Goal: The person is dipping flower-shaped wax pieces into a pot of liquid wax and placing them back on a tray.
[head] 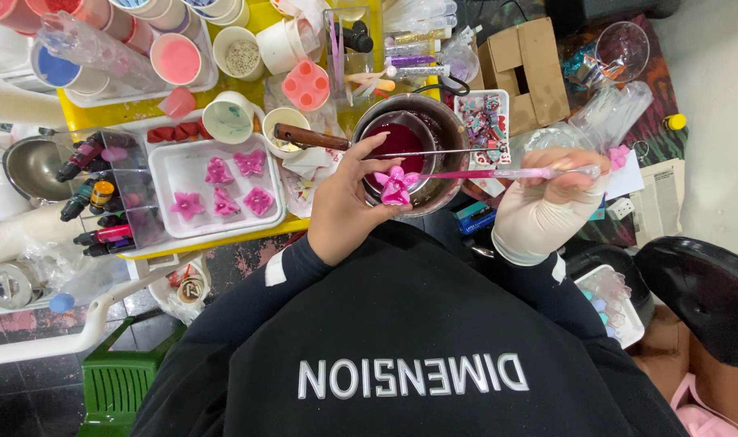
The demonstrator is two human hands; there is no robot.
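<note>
My bare left hand [346, 201] holds a pink flower-shaped piece [396, 185] at its fingertips, over the rim of a metal pot [442, 191] filled with dark red liquid. My right hand [549, 207], in a white glove, grips a long clear dropper [508, 172] tinted pink. The dropper lies level and its tip touches the flower. A thin metal rod rests across the pot.
A white tray [168, 158] with several pink shapes sits to the left on a yellow table. Beside it are small dye bottles [93, 198], paper cups of pink and blue colour [175, 58], a wooden-handled tool [310, 138], a cardboard box [527, 68] and a black stool [699, 283].
</note>
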